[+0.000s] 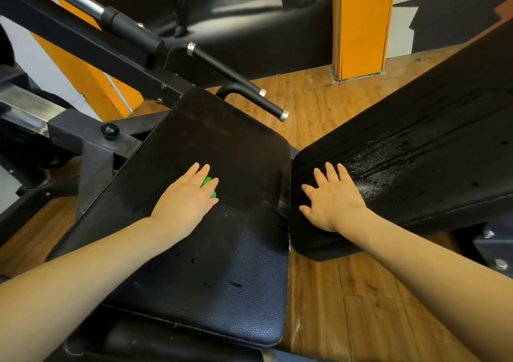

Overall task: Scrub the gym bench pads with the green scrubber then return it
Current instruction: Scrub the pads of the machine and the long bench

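My left hand (187,199) lies flat on the black seat pad (222,145), fingers straight, pressing the green scrubber (206,183) against it. Only a small green patch shows between my fingers; the remainder of the scrubber is hidden under the palm. My right hand (330,199) rests open, fingers spread, on the lower end of the black back pad (416,145), which slopes up to the right and glistens with wet streaks. A narrow gap separates the two pads between my hands.
The black steel frame (91,145) and a knob (110,131) stand left of the seat. Black handle bars with chrome ends (238,79) cross above it. Wooden floor (347,292) lies below, and an orange pillar (363,25) stands behind.
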Available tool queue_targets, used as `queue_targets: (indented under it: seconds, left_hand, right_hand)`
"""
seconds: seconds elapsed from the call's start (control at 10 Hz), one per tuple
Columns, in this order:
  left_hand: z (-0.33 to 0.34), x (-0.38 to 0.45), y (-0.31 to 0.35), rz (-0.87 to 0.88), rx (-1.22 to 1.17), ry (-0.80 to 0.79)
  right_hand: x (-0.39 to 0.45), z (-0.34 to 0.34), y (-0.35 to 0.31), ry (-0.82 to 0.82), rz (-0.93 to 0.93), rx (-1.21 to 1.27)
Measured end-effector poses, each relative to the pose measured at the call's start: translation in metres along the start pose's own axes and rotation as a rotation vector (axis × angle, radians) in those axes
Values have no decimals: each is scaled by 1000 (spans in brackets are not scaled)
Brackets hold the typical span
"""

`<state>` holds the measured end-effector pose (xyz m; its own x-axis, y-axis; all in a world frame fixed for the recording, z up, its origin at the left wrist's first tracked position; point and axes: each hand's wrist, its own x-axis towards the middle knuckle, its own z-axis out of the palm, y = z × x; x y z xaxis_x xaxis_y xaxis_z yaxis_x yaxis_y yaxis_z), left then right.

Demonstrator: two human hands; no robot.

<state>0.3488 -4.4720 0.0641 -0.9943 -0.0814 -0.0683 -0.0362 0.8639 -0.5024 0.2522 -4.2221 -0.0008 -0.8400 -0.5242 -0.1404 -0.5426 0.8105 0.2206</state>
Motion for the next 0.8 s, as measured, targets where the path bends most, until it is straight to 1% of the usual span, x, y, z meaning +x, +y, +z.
queue_targets:
  seconds: [0.3,0.5,0.7,0.8]
  left_hand:
    - [0,43,6,-76,-22,-4]
    - [-1,23,9,-46,-30,-7]
    - [-4,-21,16,87,64,-67]
    - [-4,-23,16,87,70,-50]
  right_hand:
    - [1,0,1,1,-6,11]
    - [1,1,1,3,-5,14]
    - [0,0,0,5,1,10]
    - [0,0,-1,-2,4,8]
